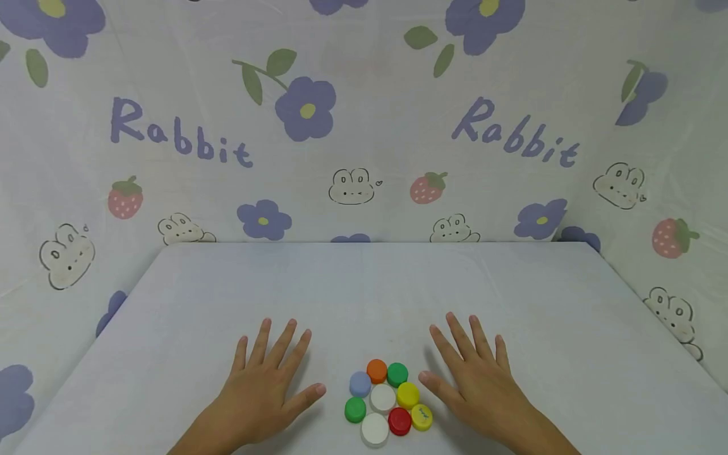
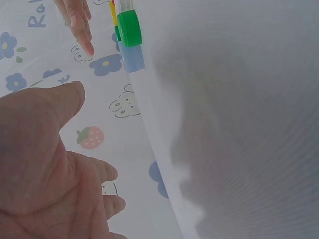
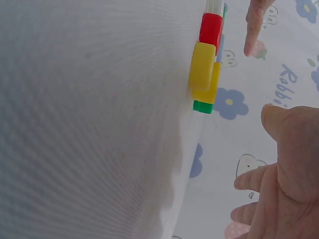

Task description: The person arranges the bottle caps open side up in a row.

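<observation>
Several bottle caps lie flat in a close cluster on the white table, between the two hands. In the head view I make out an orange cap (image 1: 376,371), a blue cap (image 1: 360,384), green caps (image 1: 355,410), white caps (image 1: 375,430), a red cap (image 1: 400,421) and yellow caps (image 1: 407,395). Left of them my left hand (image 1: 264,392) spreads its fingers, palm down, holding nothing. My right hand (image 1: 480,392) is spread the same way on the right, its thumb close to the yellow caps. Both wrist views show the palms bare, with caps beyond the thumbs.
The white table (image 1: 364,291) reaches back to a cloth wall (image 1: 387,114) printed with flowers, rabbits and strawberries. The same cloth hangs along the left and right table edges.
</observation>
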Tool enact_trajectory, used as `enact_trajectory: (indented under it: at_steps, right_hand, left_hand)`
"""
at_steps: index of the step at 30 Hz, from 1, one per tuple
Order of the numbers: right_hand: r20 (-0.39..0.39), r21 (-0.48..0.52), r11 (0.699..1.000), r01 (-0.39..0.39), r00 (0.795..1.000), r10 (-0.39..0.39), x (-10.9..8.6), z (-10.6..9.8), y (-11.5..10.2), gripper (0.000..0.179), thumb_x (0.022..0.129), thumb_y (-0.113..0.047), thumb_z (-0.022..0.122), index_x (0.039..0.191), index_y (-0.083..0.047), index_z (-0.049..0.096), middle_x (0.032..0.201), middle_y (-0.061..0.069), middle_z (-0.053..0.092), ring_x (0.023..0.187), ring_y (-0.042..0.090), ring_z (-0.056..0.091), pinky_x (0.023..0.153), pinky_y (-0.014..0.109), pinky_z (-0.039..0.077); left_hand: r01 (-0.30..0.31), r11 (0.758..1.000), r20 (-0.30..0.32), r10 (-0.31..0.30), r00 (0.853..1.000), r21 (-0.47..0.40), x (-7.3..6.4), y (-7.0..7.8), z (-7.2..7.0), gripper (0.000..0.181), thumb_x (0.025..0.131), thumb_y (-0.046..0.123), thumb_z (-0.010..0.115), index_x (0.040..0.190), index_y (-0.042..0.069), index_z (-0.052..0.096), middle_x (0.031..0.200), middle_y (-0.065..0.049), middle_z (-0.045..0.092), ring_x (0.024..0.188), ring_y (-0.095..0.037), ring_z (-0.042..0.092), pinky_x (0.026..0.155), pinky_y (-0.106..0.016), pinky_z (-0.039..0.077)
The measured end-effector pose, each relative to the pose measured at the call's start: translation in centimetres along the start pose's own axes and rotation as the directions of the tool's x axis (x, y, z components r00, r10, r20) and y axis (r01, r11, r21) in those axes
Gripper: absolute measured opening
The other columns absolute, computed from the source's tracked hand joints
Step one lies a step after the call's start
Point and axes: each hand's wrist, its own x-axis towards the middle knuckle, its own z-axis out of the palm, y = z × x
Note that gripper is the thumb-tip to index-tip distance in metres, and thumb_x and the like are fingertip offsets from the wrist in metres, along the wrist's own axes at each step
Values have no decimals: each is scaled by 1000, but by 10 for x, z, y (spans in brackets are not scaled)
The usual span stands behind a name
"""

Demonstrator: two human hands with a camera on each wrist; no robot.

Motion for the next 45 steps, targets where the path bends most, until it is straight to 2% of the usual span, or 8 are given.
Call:
enact_trajectory:
  at_steps: [7, 13, 19, 22, 26, 29, 33, 45]
  right_hand:
    - [12, -5, 1000, -2, 1000, 2, 1, -3, 0, 76, 98, -56, 60, 158, -14, 41, 168, 18, 20, 152, 51, 7, 108, 80, 4]
    - [16, -11, 1000, -10, 1000, 10, 1, -5, -2, 75, 98, -57, 59, 156, -14, 44, 167, 18, 21, 151, 51, 10, 107, 80, 7]
    - [27, -11, 1000, 8, 1000, -7, 2, -7, -3, 67, 96, -53, 65, 148, -12, 54, 162, 20, 33, 148, 50, 25, 107, 78, 20]
    - [53, 5, 1000, 27, 998, -27, 2, -8, -2, 59, 93, -48, 71, 139, -12, 63, 153, 19, 47, 139, 46, 42, 105, 71, 34]
    - [70, 35, 998, 52, 996, -55, 4, -7, -4, 45, 88, -38, 80, 125, -13, 71, 131, 11, 64, 120, 32, 58, 99, 56, 48]
    - [50, 45, 996, 80, 995, -83, 6, -9, -8, 36, 86, -30, 83, 116, -14, 74, 115, 2, 68, 106, 22, 60, 94, 44, 53]
    - [42, 63, 991, 115, 992, -118, 12, -12, -16, 25, 85, -25, 84, 107, -14, 77, 102, -3, 67, 96, 15, 58, 88, 37, 55]
    - [70, 107, 963, 246, 965, -254, 37, -2, -35, 15, 86, -21, 82, 96, -10, 77, 90, -3, 63, 82, 14, 50, 70, 27, 50]
  left_hand:
    - [-5, 1000, 12, 6, 1000, -17, -1, -1, -1, 87, 97, 72, 46, 161, 14, 34, 168, -14, 21, 152, -50, 5, 112, -75, 8]
    - [4, 998, 80, 1, 997, -62, -3, 2, -12, 88, 97, 72, 46, 161, 13, 34, 168, -15, 22, 152, -50, 7, 113, -74, 8]
    - [-20, 998, 131, 29, 991, -67, -2, 2, -13, 82, 96, 70, 51, 155, 14, 45, 164, -14, 34, 152, -47, 16, 112, -73, 16]
    - [-65, 997, 116, 70, 991, -47, 0, 1, -14, 69, 96, 59, 61, 146, 12, 56, 155, -13, 46, 149, -45, 28, 112, -69, 25]
    - [-149, 987, 29, 151, 988, -62, 4, 4, -16, 47, 94, 41, 74, 129, 10, 68, 130, -9, 66, 128, -36, 56, 102, -57, 45]
    - [-179, 978, -6, 179, 984, -108, 9, 10, -16, 34, 92, 33, 76, 118, 11, 73, 111, -1, 70, 107, -26, 65, 90, -47, 54]
    - [-187, 969, 0, 189, 982, -160, 18, 23, -16, 24, 93, 30, 75, 110, 13, 75, 98, 5, 69, 94, -18, 65, 82, -40, 56]
    - [-185, 964, 23, 193, 981, -192, 55, 57, -10, 25, 93, 33, 73, 101, 10, 78, 90, 3, 69, 82, -14, 60, 73, -29, 54]
